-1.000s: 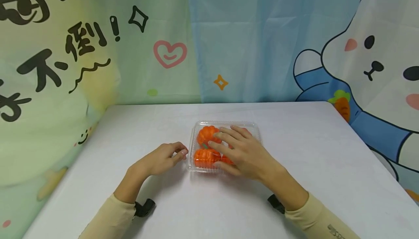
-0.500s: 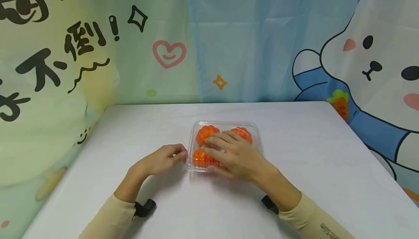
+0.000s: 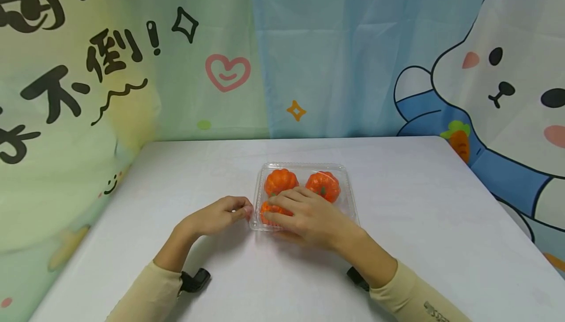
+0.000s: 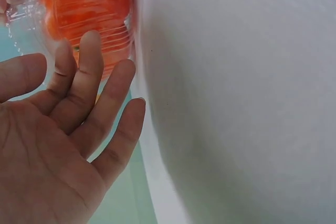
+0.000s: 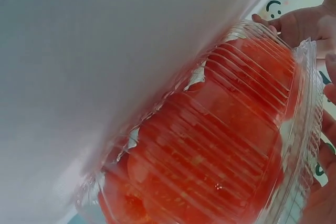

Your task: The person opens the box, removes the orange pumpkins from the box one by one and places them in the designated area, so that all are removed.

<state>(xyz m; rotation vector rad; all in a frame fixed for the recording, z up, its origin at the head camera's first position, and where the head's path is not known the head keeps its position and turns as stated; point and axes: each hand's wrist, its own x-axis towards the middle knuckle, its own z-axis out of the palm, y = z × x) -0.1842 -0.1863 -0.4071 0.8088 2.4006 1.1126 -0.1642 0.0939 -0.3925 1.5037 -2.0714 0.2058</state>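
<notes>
A clear plastic clamshell box (image 3: 348, 199) with ribbed sides lies on the white table, its lid down. Inside show small orange pumpkins (image 3: 323, 185) with green stems; the front ones are partly hidden by a hand. My left hand (image 3: 222, 214) is at the box's left edge, and in the left wrist view its fingers (image 4: 113, 98) are loosely extended beside the ribbed wall. Across the front of the lid lies my right hand (image 3: 309, 219), fingers spread out and pointing left. The right wrist view shows the box's ribbed front wall (image 5: 210, 145) close up, with pumpkins pressed behind it.
A printed cloth backdrop (image 3: 309, 57) hangs behind the white table (image 3: 397, 175). Each wrist carries a black camera, the left one (image 3: 195, 280) below the sleeve's cuff.
My right hand has moved left and toward the front across the lid, uncovering the back right pumpkin. My left hand stays almost still at the box's left edge.
</notes>
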